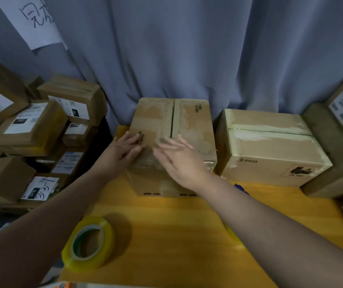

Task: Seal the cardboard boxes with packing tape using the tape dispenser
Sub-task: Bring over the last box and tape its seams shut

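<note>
While laid on near top edge of brown cardboard box (pixel 187 119), left hand (pixel 125 149) open, fingers straight over printed text on left flap, thumb toward front face. Also open, right hand (pixel 179 159), fingers spread and blurred, at same near edge just right of left hand; contact with box hard to tell. Nothing held in either. Box at middle of yellow wooden worktop (pixel 177 225), back against grey-blue curtain (pixel 187 48), top flaps down with dark seam running front to back, patches of old tape residue across top, shiny clear film at near right corner. On worktop near front left edge, roll of yellowish clear packing tape (pixel 89 243) lying flat, well apart from box, beside left forearm. Just right of middle box, paler PICO-printed box (pixel 270 154), tape strips along top seam. At far right, more brown cartons (pixel 332 152) stacked. Off worktop to left, heap of labelled parcels (pixel 31 125). Top left on curtain, white paper sheet (pixel 31 19) with handwriting. Behind right forearm, small blue-purple thing (pixel 241 188) and yellow thing (pixel 233 235), partly hidden, not identifiable.
</note>
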